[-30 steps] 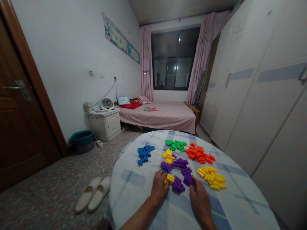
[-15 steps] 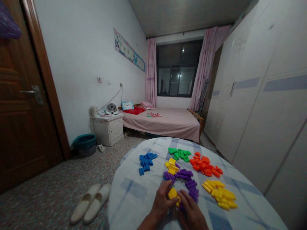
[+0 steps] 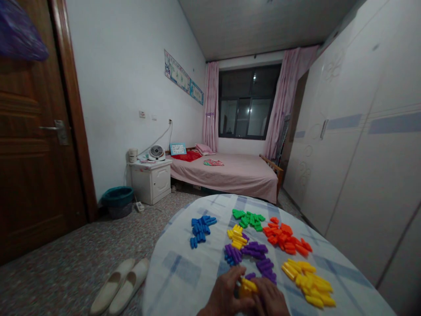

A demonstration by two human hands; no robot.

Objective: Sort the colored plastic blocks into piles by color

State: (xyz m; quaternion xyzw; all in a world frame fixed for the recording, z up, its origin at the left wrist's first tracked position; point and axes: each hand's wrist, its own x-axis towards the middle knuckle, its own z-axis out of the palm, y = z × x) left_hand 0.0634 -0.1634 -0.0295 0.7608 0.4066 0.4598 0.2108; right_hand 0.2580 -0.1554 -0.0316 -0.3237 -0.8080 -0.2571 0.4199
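My left hand [image 3: 226, 293] and my right hand [image 3: 270, 297] meet low over the near part of the table. Between them they grip yellow plastic building pieces [image 3: 248, 285], closed around these from both sides. Fingers cover most of the pieces, so how they join is hidden. Just beyond my hands lie purple pieces [image 3: 255, 250] in a curved row, with a few blue pieces [image 3: 229, 260] at its left end. A small yellow cluster [image 3: 237, 237] sits behind the purple ones.
On the checked tablecloth [image 3: 177, 272] lie a blue pile [image 3: 200, 229], a green pile [image 3: 249, 219], an orange-red pile [image 3: 286, 238] and a larger yellow pile [image 3: 311, 283]. Pale slippers [image 3: 120, 287] rest on the floor at left. A bed [image 3: 226, 173] stands beyond the table.
The view has tilted up, so things sit lower in it. Both hands still hold the yellow pieces, which have turned, and have come nearer the table's front.
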